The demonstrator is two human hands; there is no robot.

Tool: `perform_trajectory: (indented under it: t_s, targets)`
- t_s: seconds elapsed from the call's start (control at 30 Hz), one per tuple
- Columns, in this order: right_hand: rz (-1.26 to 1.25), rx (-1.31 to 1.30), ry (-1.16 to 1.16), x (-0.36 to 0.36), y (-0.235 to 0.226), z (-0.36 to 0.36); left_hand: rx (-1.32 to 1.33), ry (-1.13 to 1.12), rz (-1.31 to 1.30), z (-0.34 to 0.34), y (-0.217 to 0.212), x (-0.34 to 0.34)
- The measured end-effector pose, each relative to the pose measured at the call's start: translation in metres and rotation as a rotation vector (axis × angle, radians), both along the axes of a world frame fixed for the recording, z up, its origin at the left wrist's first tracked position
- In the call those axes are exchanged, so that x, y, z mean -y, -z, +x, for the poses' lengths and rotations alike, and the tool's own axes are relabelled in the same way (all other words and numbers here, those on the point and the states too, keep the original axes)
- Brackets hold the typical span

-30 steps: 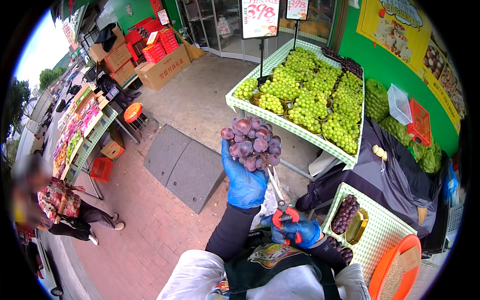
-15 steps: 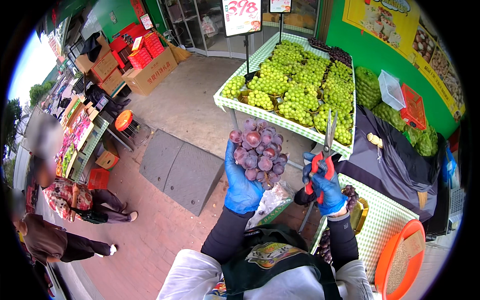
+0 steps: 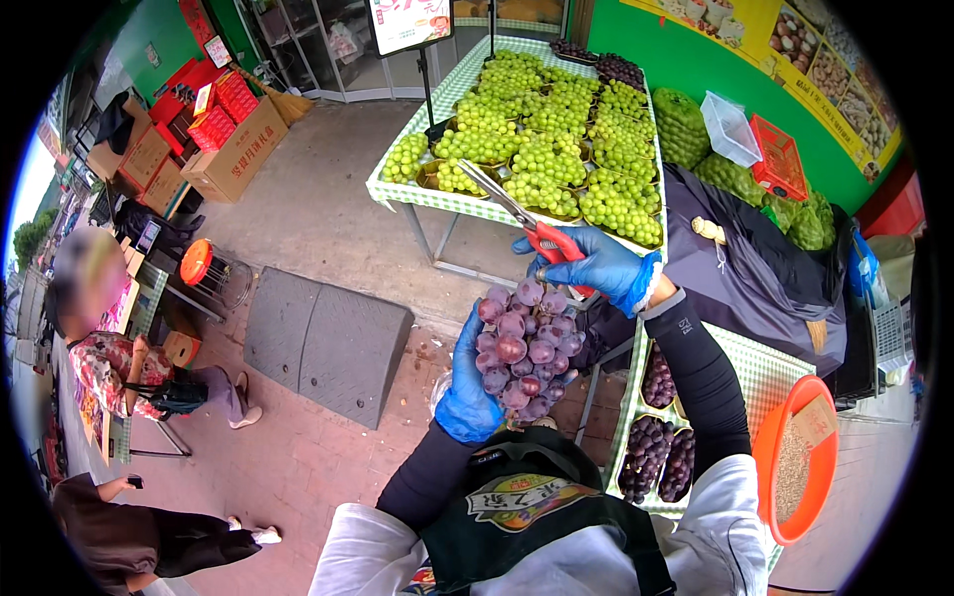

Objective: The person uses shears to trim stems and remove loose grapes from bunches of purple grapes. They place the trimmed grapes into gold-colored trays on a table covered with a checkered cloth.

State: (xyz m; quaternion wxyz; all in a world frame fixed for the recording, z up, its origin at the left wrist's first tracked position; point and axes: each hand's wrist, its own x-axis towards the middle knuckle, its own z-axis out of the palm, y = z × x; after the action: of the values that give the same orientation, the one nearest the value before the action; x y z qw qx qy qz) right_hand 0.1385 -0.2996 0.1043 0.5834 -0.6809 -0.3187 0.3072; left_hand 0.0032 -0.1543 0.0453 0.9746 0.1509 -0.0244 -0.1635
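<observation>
My left hand (image 3: 470, 392), in a blue glove, cradles a bunch of purple-red grapes (image 3: 529, 348) from its left side and below. Just above the bunch, my right hand (image 3: 608, 266), gloved too, is closed round red-handled pruning shears (image 3: 550, 241). The long metal blades point up and left, away from the grapes. My right fingertips come close to the top of the bunch; whether they touch it I cannot tell. Beyond lies a table of green grapes (image 3: 547, 129) in gold trays. By my right arm, dark grape bunches (image 3: 648, 452) sit in trays on a checked cloth (image 3: 740, 372).
An orange basin (image 3: 820, 477) with a cardboard sign stands on my right, beside a dark draped cover (image 3: 735, 298). Ahead left lie grey ramp blocks (image 3: 328, 338), an orange stool (image 3: 197, 261) and cardboard boxes (image 3: 234, 154). Two people stand on the left.
My right hand has moved up and left over the bunch, tilting the shears left. The grapes sit slightly lower. The view has shifted, showing more of the dark grapes on my right.
</observation>
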Motion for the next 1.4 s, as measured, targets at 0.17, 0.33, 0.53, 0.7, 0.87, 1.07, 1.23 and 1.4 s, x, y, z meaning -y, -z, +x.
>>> perform_trajectory:
  t_s: [0.17,0.33,0.53,0.7,0.87,1.07,1.23,1.4]
  targets:
    - [0.003,-0.065,0.023,0.001,-0.004,-0.009,-0.033,0.031,-0.010,0.002,-0.001,-0.004]
    - [0.029,-0.114,0.112,-0.003,-0.019,-0.024,0.114,0.078,-0.157,0.006,0.008,-0.008]
    - [0.004,-0.111,0.175,-0.008,-0.033,-0.034,0.031,0.168,-0.139,0.005,0.002,-0.016]
    - [0.169,-0.296,0.260,0.003,-0.039,-0.048,0.008,0.295,-0.149,0.007,-0.013,-0.017]
    - [0.178,-0.347,0.339,0.026,-0.042,-0.060,-0.048,0.540,-0.105,0.015,-0.015,-0.010]
    - [0.262,-0.253,0.489,0.071,-0.047,-0.071,-0.113,0.582,-0.144,0.032,0.007,0.040]
    - [0.381,-0.177,0.731,0.136,-0.038,-0.082,-0.350,0.604,-0.356,0.040,0.032,0.058]
    - [0.319,-0.112,0.989,0.236,-0.024,-0.097,-0.260,0.585,-0.253,0.052,0.050,0.078]
